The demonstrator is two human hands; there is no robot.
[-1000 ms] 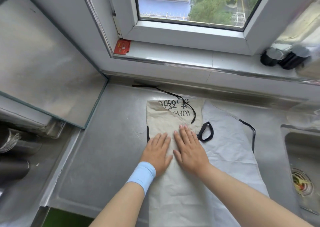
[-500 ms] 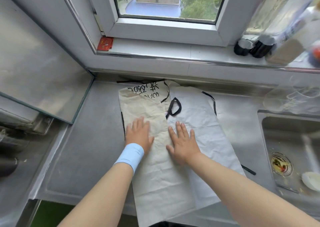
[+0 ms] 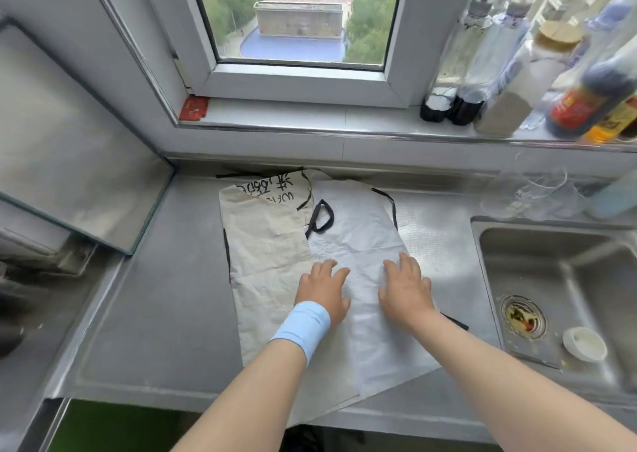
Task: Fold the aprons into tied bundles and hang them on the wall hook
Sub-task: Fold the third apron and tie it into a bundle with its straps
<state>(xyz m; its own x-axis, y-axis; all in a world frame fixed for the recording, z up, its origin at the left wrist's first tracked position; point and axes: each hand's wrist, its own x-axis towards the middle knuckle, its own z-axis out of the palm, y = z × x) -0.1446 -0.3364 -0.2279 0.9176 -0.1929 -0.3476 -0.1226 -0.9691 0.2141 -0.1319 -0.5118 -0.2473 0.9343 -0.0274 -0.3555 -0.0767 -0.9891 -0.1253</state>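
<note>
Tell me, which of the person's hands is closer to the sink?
The right hand. It lies flat on the white apron, close to the sink. The left hand, with the blue wristband, rests further away, at the beige fold's edge.

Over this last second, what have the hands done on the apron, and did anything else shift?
Both hands slid rightward across the apron: the left hand from the beige folded flap to its edge, the right hand out onto the white part. They lie flat and open, gripping nothing. The apron, its black strap loop and the counter look unchanged.
</note>
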